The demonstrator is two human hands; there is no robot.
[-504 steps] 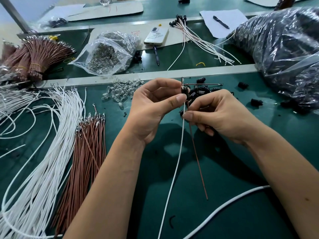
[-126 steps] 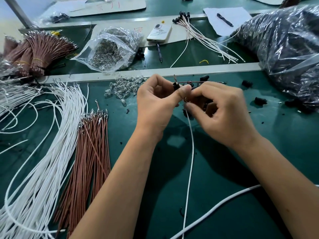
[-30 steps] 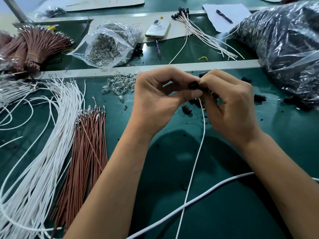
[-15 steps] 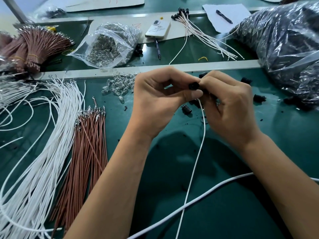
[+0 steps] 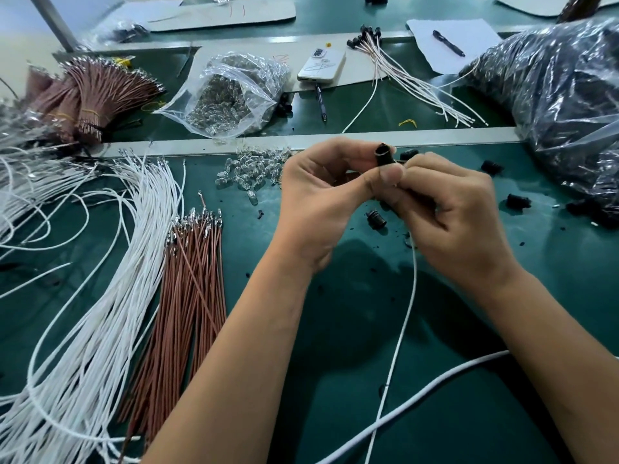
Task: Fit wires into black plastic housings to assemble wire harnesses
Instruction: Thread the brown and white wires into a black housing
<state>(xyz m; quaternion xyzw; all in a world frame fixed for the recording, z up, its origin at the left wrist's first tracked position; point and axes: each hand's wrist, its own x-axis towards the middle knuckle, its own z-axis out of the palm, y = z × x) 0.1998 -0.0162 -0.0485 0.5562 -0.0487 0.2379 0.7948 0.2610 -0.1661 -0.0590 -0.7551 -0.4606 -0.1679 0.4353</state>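
Black housing (image 5: 383, 155) sits raised above the counter (image 5: 335, 329), pinched between left hand (image 5: 321, 199) thumb and forefinger, open end up. Right hand (image 5: 449, 212) touches it from the right, fingers curled, pinching the white wire (image 5: 398, 333) that hangs from under the hands down to the counter. Housing is a short, dark, matte plastic tube, hollow mouth. Wire thin, smooth, round. Loose white wires (image 5: 100, 296) and brown wires (image 5: 187, 296) with shiny metal terminals lie left; spare housings (image 5: 517, 200) scattered right on green mat.
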